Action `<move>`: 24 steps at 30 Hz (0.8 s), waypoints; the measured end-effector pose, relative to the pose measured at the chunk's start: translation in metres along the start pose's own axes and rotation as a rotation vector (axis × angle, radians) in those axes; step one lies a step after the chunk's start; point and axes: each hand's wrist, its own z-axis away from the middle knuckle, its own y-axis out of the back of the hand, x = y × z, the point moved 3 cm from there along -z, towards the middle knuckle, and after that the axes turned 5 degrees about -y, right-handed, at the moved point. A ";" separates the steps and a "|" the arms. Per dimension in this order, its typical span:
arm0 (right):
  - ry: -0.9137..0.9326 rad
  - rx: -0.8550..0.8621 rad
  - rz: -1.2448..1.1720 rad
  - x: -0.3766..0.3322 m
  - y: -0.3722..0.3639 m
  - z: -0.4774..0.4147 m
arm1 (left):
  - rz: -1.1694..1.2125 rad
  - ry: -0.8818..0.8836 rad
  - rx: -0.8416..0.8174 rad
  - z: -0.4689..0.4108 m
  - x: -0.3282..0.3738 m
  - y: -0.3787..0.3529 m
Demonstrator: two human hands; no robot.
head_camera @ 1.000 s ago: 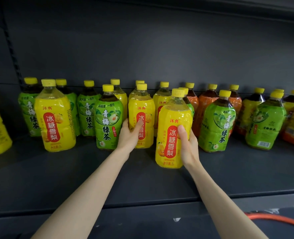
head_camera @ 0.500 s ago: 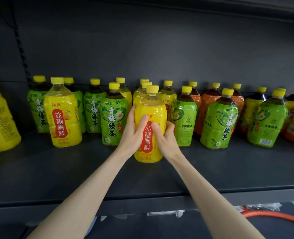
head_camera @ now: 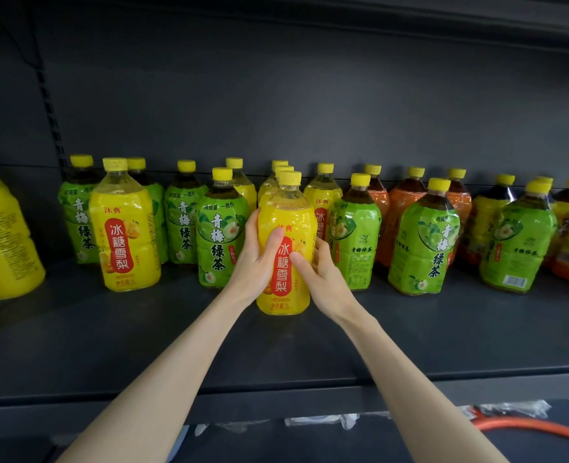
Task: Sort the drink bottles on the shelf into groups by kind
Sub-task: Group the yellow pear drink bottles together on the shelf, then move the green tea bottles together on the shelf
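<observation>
A yellow pear-drink bottle (head_camera: 285, 262) is held upright near the middle of the dark shelf (head_camera: 143, 335), its base resting on or just above the shelf surface; which of the two cannot be told. It is gripped from both sides: the left hand (head_camera: 256, 262) is wrapped around its left flank with the thumb laid across the label, and the right hand (head_camera: 323, 279) is closed on its right flank, the thumb likewise pressed to the front. Both sets of fingers are curled fairly tight on this one bottle, and nothing else is held.

Directly behind it, two more yellow-capped bottles (head_camera: 278, 182) of what looks like the same kind are lined up, so a yellow column is judged to be forming here.

The sorting is judged to be only partly done. Another yellow bottle (head_camera: 126, 228) is left standing apart at the left, in front of a cluster of green tea bottles (head_camera: 183, 222). A green bottle (head_camera: 221, 235) stands just beside the held bottle on its left, and another (head_camera: 355, 238) just beside it on the right. Further right, orange bottles (head_camera: 406, 212) are mixed with more green ones (head_camera: 425, 242), and the far right end is a blurred mix of green, yellow and orange. Most of the grouping is therefore taken to be still ahead.
</observation>
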 end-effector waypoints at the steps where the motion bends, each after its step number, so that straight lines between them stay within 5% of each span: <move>1: 0.009 0.006 0.012 0.000 0.000 0.000 | 0.001 0.002 -0.008 0.000 0.001 -0.001; 17: 0.038 -0.020 0.086 -0.009 0.006 0.010 | -0.140 -0.016 0.023 0.004 0.000 0.009; 21: 0.131 0.294 0.230 -0.011 0.033 0.013 | -0.396 -0.238 0.316 0.020 0.008 0.031; 24: 0.166 0.510 0.302 -0.007 0.052 0.004 | -0.517 -0.215 0.540 0.018 -0.001 0.048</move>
